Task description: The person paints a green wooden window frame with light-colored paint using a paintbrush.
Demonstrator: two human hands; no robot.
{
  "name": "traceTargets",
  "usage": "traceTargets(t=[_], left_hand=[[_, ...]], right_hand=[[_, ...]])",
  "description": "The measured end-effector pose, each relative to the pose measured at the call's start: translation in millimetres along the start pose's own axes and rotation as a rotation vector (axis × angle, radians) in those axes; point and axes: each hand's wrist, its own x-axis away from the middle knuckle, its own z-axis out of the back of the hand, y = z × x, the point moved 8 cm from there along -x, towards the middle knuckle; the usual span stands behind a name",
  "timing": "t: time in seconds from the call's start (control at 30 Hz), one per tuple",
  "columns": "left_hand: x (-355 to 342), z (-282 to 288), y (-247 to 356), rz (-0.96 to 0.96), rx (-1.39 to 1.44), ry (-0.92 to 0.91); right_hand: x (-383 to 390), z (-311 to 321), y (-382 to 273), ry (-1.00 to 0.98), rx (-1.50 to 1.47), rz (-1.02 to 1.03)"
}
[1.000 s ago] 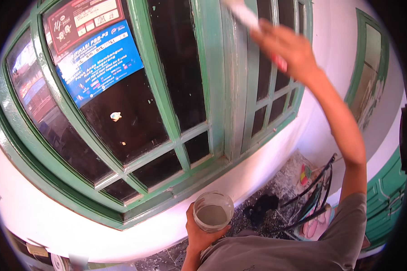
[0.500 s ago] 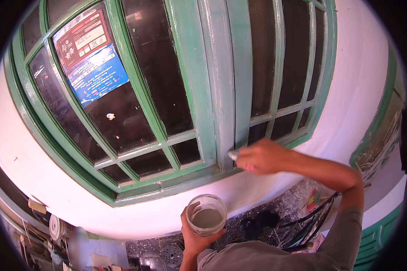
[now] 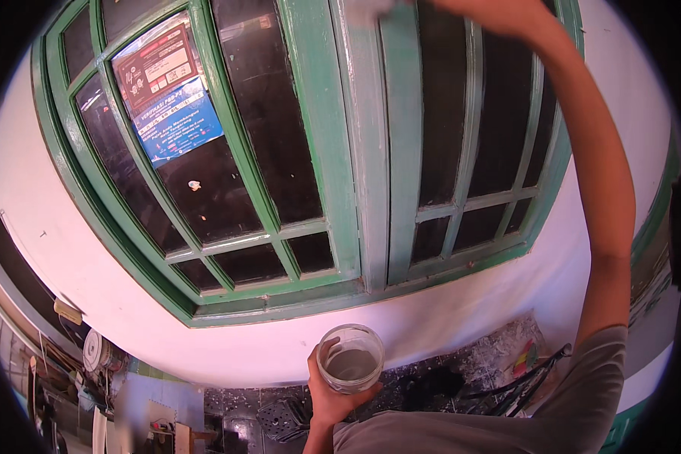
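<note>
In my left hand is a clear round tub, its mouth turned up, with grey paint inside. My fingers and thumb wrap around its sides. My right hand is high at the top edge of the picture, partly cut off. From it a paintbrush with a pale, motion-blurred head reaches left onto the central post of the window. Greyish paint covers that post, while the green window frame beside it is glossier.
A brown-and-red sheet and a blue sheet are stuck on the left pane. Below the white wall lie a black perforated piece and dark rods. Cluttered items, including a round tin, stand at lower left.
My right hand has swept from the bottom of the central post up to its upper part with the brush. The tub in my left hand stays nearly where it was.
</note>
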Motion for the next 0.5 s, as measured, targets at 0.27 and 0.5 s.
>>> traceTargets(t=[0.27, 0.5], left_hand=[[-9.5, -10.0, 9.7, -0.051, -0.013, -0.015], [-2.4, -6.4, 8.4, -0.01, 0.014, -0.023]], right_hand=[[6.8, -21.7, -5.1, 0.144, 0.645, 0.534], [164.6, -126.7, -40.6, 0.04, 0.652, 0.761]])
